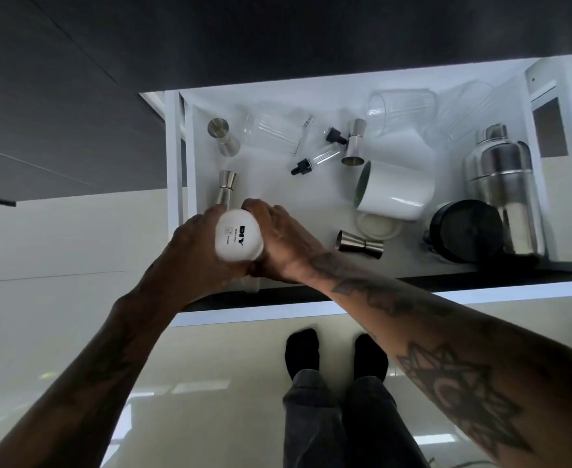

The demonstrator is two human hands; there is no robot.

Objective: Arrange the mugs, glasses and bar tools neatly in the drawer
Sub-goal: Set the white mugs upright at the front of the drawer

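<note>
Both hands grip one mug [239, 240]; four jiggers

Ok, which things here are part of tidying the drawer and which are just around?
Part of the job:
white mug held base-up by left hand and right hand
tipped white mug
ribbed glasses
jiggers
dropper bottles
cocktail shaker
black jar

Just around:
dark cabinet front
glossy floor
</note>
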